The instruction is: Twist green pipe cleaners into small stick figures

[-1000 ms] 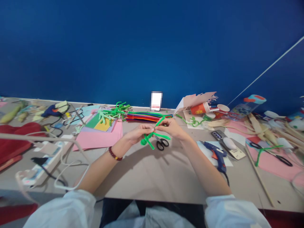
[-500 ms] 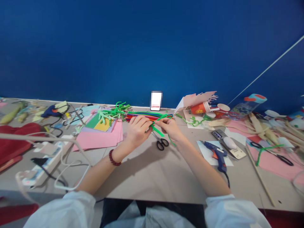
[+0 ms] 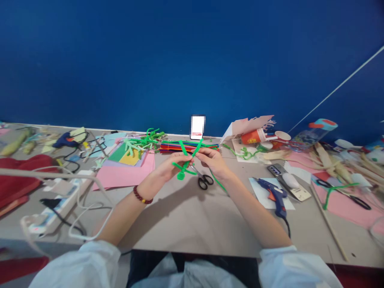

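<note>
Between my hands is a small figure of bent green pipe cleaners (image 3: 181, 175), with a round knob at the bottom and two strands crossing upward. My left hand (image 3: 171, 165) is closed on its left side, fingertips pinching the middle. From the right, my right hand (image 3: 213, 162) pinches the figure's upper right strand. A thin green length hangs below the right hand. Scissors with black handles (image 3: 205, 182) lie just under the hands, their blades partly hidden. Behind the fingers rests a bundle of coloured pipe cleaners (image 3: 171, 147).
At the back a phone (image 3: 197, 127) leans on the blue wall. Pink paper (image 3: 123, 176) and green pipe cleaner shapes (image 3: 147, 139) lie left, beyond a power strip (image 3: 64, 204). A glue gun (image 3: 274, 194), a grey phone (image 3: 288, 182) and a red paper cup (image 3: 253, 137) are right.
The green figure has turned over, so its knob and lower strands now show. My left hand has rotated and shifted slightly left and down, exposing its thumb side. The right hand stays nearly in place.
</note>
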`<state>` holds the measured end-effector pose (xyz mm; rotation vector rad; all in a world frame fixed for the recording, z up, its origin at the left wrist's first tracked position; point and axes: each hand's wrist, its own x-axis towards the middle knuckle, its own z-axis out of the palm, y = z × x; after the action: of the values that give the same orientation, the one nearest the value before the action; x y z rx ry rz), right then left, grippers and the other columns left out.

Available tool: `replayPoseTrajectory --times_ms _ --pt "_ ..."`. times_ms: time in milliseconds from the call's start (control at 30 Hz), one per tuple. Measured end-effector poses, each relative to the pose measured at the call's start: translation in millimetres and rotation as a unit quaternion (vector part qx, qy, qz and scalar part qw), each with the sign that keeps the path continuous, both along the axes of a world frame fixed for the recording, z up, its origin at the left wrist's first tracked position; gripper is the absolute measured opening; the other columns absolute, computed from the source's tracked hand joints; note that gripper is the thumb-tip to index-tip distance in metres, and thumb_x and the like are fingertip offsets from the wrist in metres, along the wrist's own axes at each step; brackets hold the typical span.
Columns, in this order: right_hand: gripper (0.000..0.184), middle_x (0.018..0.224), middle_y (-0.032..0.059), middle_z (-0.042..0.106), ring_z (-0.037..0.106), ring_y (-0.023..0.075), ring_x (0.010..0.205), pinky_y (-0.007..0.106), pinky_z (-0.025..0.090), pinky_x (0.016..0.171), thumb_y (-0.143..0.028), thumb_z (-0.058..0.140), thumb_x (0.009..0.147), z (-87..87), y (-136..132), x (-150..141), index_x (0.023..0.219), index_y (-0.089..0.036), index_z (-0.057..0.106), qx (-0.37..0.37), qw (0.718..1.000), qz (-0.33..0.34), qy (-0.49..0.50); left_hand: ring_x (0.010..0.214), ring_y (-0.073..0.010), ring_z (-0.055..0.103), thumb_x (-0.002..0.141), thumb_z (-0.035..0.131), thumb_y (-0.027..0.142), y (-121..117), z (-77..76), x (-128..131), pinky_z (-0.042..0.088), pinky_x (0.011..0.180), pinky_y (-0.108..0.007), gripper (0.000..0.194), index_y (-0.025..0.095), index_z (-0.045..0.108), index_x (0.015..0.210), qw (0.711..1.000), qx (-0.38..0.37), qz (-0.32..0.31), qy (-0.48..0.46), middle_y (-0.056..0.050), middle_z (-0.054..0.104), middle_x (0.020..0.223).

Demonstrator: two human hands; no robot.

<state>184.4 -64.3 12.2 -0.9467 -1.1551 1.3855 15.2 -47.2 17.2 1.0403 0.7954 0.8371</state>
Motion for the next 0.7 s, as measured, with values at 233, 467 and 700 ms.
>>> replayPoseTrajectory --times_ms 233,467,700 --pt "0.031 0.056 -0.0064 0.050 0.027 0.0037 0.045 0.025 0.018 0.045 -0.041 0.080 0.058 -4.1 5 0 0.066 -0.018 0.060 -0.019 1.000 -0.010 0.022 0.064 -0.0133 0.057 0.070 0.070 0.039 6 -5.8 -1 0.044 0.066 -0.027 0.026 0.014 0.065 0.065 0.999 -0.019 -0.049 -0.006 -0.004 0.063 0.065" --pt "0.034 0.051 -0.0076 0.046 0.026 0.0042 0.043 0.025 0.015 0.044 -0.043 0.078 0.053 -3.1 5 -3 0.066 -0.018 0.060 -0.052 0.992 -0.118 0.000 0.083 -0.0203 0.061 0.079 0.054 0.043 14 -2.7 -7 0.044 0.071 -0.031 0.030 0.016 0.065 0.090 0.926 0.250 0.222 0.174 -0.006 0.067 0.087" --pt "0.034 0.045 -0.0099 0.033 0.021 0.0039 0.041 0.024 0.011 0.042 -0.044 0.078 0.056 -11.5 1 -10 0.062 -0.018 0.057 -0.066 0.990 -0.121 0.018 0.093 -0.0239 0.056 0.080 0.066 0.032 -9 -14.0 1 0.038 0.080 -0.037 0.014 0.020 0.067 0.087 0.537 0.680 0.262 0.424 -0.008 0.067 0.092"
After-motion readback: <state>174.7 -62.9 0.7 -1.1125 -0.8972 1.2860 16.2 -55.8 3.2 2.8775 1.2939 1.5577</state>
